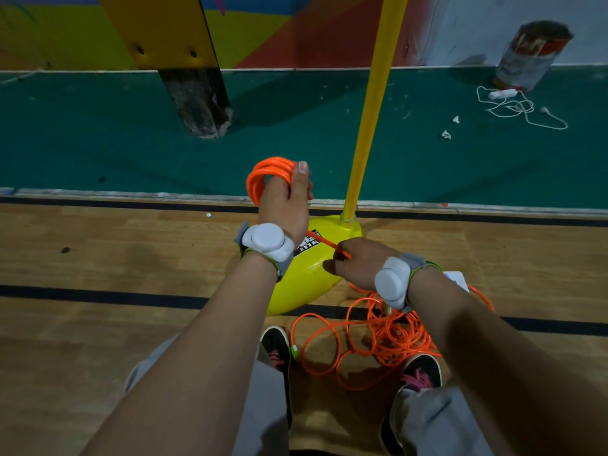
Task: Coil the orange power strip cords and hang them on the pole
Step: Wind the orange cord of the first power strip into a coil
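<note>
While my left hand grips the orange cord coil at twelve o'clock, my right hand pinches its strand; loose loops lie on the floor at five o'clock. Can at two o'clock, contents unseen.

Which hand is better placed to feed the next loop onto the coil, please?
Probably the right hand: it pinches the taut strand leading from the loose pile, while the left hand is occupied gripping the coil.

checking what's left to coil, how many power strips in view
2. One strip with a white cord by the can; one mostly hidden behind the right wrist, beside the loose orange cord. Others may be hidden.
</note>
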The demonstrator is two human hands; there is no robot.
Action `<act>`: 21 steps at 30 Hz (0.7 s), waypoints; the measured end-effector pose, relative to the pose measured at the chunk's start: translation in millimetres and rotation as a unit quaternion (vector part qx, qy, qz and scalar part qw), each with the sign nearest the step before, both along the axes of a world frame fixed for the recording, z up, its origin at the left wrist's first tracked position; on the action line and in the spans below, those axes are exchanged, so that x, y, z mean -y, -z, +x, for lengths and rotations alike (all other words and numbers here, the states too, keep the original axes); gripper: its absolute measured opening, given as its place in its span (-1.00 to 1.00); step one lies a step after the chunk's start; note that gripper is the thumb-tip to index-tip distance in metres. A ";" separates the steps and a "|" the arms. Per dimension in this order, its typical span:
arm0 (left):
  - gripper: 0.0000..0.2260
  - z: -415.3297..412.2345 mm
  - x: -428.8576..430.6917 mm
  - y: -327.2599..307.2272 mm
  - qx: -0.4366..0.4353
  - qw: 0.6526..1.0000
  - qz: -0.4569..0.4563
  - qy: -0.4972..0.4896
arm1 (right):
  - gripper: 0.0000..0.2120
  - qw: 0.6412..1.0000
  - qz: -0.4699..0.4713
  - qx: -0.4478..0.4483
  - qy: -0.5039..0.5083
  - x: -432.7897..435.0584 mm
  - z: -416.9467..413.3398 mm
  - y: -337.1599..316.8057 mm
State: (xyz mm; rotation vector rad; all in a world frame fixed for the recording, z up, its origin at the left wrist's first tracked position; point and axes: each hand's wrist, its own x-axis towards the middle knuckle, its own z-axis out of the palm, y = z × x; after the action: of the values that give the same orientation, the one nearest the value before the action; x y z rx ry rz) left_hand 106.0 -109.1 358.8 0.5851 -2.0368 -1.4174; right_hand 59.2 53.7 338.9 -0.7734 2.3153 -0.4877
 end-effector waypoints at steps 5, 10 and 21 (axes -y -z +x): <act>-0.67 2.1 -0.2 1.0 0.008 1.000 -0.008 -0.010 | -0.54 0.997 0.050 0.059 0.004 -5.7 -3.4 8.4; -0.60 3.2 0.9 1.6 0.015 0.999 -0.036 -0.015 | -0.59 0.995 0.071 0.065 -0.020 -3.6 -0.3 6.8; -0.49 4.8 8.5 1.8 0.066 0.995 -0.068 -0.040 | -0.39 0.996 -0.039 -0.084 0.021 -4.3 -7.5 -3.7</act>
State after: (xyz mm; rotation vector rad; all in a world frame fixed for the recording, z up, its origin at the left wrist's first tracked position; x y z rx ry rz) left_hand 110.7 -117.6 357.0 0.7102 -2.1666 -1.2110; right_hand 51.7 58.0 342.6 -0.8307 2.4848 -0.5529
